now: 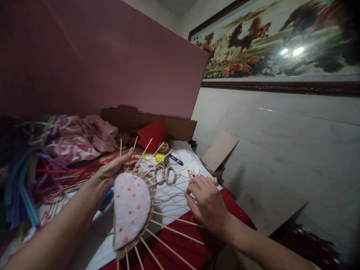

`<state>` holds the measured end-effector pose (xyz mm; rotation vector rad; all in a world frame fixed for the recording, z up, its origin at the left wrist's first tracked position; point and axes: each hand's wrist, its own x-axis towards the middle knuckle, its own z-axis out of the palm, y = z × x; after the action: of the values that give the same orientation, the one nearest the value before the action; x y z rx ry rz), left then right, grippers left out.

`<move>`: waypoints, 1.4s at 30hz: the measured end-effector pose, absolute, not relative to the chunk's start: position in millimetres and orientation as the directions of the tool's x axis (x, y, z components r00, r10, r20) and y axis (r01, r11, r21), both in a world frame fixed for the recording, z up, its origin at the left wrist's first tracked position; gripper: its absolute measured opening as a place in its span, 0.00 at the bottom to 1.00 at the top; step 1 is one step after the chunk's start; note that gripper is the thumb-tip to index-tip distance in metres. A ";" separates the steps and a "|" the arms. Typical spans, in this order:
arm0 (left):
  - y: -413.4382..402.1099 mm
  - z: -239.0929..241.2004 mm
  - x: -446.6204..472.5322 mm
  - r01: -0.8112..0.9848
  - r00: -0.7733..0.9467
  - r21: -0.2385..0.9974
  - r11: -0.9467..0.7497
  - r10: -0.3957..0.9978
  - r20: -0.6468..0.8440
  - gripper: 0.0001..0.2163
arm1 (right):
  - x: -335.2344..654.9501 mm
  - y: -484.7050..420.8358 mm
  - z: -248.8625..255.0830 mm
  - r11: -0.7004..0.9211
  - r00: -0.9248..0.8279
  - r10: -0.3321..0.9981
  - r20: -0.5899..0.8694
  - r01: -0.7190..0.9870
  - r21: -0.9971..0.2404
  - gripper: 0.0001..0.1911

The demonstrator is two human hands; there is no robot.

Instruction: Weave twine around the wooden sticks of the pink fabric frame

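The left hand [118, 167] curls its fingers over the top rim of the woven disc [131, 210], which is held tilted above the counter [95, 251]. The disc has a pink dotted fabric face and thin spokes [174, 232] fanning out around it. The right hand [208, 204] rests on the spokes to the right with its fingers drawn together and bent down; whether it pinches cord cannot be told. This looks like weaving twine [165, 174] around the rim. Another pass would need the spokes kept evenly spread and the disc held steady. No writing is legible, even on the horse painting [275, 41].
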<state>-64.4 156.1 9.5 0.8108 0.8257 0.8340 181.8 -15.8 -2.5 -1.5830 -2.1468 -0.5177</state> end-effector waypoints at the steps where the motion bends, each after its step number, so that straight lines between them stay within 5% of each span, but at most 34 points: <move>1: 156.2 9.1 -64.1 -0.300 0.423 0.850 0.433 0.859 -0.288 0.11 | 181.4 -16.5 -3.1 0.299 -0.258 0.804 0.535 0.954 0.011 0.07; 8: 159.1 3.4 -62.8 -0.317 0.461 0.839 0.442 0.845 -0.271 0.11 | 179.2 -21.7 -1.3 0.393 -0.261 0.840 0.476 0.898 -0.200 0.12; 20: 155.4 3.7 -62.3 -0.324 0.459 0.825 0.462 0.840 -0.290 0.09 | 172.2 -19.2 4.3 0.239 -0.119 0.951 0.287 0.870 -0.431 0.07; 30: 152.9 6.0 -60.2 -0.316 0.476 0.821 0.475 0.828 -0.296 0.10 | 167.3 -20.9 6.2 0.190 -0.088 0.955 0.283 0.916 -0.354 0.05; 42: 156.1 0.0 -59.1 -0.308 0.485 0.828 0.468 0.826 -0.287 0.09 | 161.4 -22.6 4.6 0.206 -0.052 0.956 0.288 0.820 -0.534 0.06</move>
<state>-59.1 156.1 0.0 0.7901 0.7655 0.7854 161.4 -22.6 4.6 -1.6459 -1.9024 0.3021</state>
